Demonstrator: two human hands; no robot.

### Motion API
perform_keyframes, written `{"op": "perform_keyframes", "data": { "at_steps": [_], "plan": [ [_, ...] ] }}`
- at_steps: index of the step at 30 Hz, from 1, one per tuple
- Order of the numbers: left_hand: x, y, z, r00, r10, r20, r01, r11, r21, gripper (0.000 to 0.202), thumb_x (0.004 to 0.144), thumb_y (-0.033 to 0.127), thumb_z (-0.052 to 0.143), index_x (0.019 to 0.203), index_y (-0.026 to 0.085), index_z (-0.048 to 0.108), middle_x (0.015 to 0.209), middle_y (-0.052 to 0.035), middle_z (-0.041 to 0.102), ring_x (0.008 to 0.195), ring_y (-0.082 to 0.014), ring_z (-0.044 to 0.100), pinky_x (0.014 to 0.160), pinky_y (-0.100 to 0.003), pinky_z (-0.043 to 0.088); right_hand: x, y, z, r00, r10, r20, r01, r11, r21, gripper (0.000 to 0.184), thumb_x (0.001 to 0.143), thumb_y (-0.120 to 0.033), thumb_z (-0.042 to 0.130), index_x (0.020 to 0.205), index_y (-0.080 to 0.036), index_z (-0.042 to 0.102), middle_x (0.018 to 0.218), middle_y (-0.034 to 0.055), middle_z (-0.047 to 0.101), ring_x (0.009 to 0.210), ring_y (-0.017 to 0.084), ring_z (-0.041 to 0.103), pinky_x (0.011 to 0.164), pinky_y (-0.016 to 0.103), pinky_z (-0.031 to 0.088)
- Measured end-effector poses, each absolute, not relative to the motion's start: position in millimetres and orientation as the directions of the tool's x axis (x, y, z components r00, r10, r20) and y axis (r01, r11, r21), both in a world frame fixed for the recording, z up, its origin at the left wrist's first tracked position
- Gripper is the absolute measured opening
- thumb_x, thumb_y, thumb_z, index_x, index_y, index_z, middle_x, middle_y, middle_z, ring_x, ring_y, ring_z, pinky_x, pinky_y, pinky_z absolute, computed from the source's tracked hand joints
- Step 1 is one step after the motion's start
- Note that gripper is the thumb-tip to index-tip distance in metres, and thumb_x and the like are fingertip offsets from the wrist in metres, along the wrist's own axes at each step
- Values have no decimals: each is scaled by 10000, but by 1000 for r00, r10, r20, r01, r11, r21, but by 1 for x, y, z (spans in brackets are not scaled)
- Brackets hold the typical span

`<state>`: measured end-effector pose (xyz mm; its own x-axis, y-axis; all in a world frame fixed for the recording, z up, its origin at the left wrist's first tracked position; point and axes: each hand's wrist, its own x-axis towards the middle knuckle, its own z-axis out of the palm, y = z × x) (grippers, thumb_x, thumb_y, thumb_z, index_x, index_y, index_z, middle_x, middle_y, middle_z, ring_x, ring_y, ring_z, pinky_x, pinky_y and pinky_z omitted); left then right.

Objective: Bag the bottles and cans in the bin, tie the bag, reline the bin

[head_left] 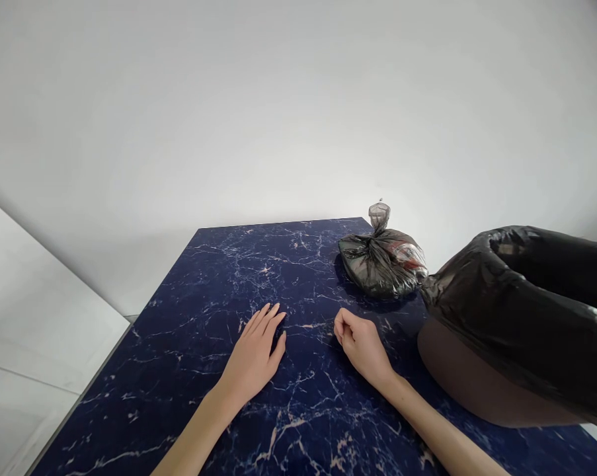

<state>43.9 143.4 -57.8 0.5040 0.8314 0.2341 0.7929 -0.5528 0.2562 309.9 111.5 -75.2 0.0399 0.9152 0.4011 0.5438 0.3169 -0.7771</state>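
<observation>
My left hand (255,356) lies flat on the dark blue marble-patterned table (189,370), fingers stretched out and holding nothing. My right hand (359,344) rests on the table beside it, fingers curled into a loose fist with nothing visible in them. A small tied black plastic bag (381,262), knotted at the top, sits on the table just beyond my right hand. To the right stands a brown bin (471,383) lined with a black bag (521,311) folded over its rim.
A plain white wall rises behind the table. The table's left edge runs diagonally, and a white floor or surface (35,330) lies beyond it at the left.
</observation>
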Motion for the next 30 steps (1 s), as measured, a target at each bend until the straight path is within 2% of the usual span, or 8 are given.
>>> {"op": "perform_keyframes", "data": {
  "at_steps": [3, 8, 11, 15, 25, 30],
  "plan": [
    [44, 144, -58, 507, 825, 251, 786, -561, 260, 488, 1165, 438, 402, 1609, 268, 513, 1739, -65, 463, 1651, -325, 347, 1347, -599, 346, 310, 112, -75, 39, 916, 399, 536, 318, -782, 222, 806, -62, 408, 748, -267, 345, 636, -52, 539, 563, 146, 463, 590, 256, 320],
    [44, 144, -57, 507, 821, 262, 782, -566, 262, 477, 1166, 440, 404, 1600, 278, 520, 1730, -65, 481, 1646, -324, 364, 1346, -598, 350, 309, 111, -71, 27, 911, 412, 541, 333, -772, 244, 807, -58, 405, 667, -247, 469, 628, -28, 544, 596, 159, 494, 623, 269, 330],
    [44, 143, -57, 505, 822, 265, 782, -565, 264, 476, 1164, 444, 411, 1605, 296, 515, 1735, -52, 473, 1648, -324, 361, 1346, -595, 356, 309, 111, -70, 26, 907, 420, 543, 340, -767, 249, 777, -53, 411, 629, -243, 476, 631, -16, 539, 615, 163, 506, 633, 272, 331],
    [44, 143, -58, 504, 825, 256, 783, -562, 266, 487, 1166, 446, 403, 1612, 286, 514, 1743, -50, 461, 1651, -328, 352, 1347, -598, 352, 309, 111, -71, 47, 911, 409, 543, 321, -776, 240, 754, -40, 404, 645, -247, 457, 617, -26, 518, 597, 159, 489, 616, 269, 320],
    [44, 143, -58, 502, 833, 232, 790, -551, 269, 505, 1167, 455, 395, 1619, 262, 511, 1748, -57, 447, 1652, -335, 342, 1345, -608, 351, 310, 113, -74, 54, 928, 369, 514, 291, -807, 253, 813, -36, 381, 698, -256, 429, 623, -46, 534, 568, 147, 493, 599, 262, 329],
    [43, 143, -58, 504, 828, 247, 784, -558, 271, 490, 1165, 453, 405, 1614, 289, 512, 1747, -46, 452, 1653, -329, 342, 1346, -604, 353, 310, 112, -73, 63, 928, 367, 513, 285, -810, 247, 816, -45, 383, 704, -254, 452, 626, -45, 535, 569, 148, 493, 601, 265, 327]
  ]
}}
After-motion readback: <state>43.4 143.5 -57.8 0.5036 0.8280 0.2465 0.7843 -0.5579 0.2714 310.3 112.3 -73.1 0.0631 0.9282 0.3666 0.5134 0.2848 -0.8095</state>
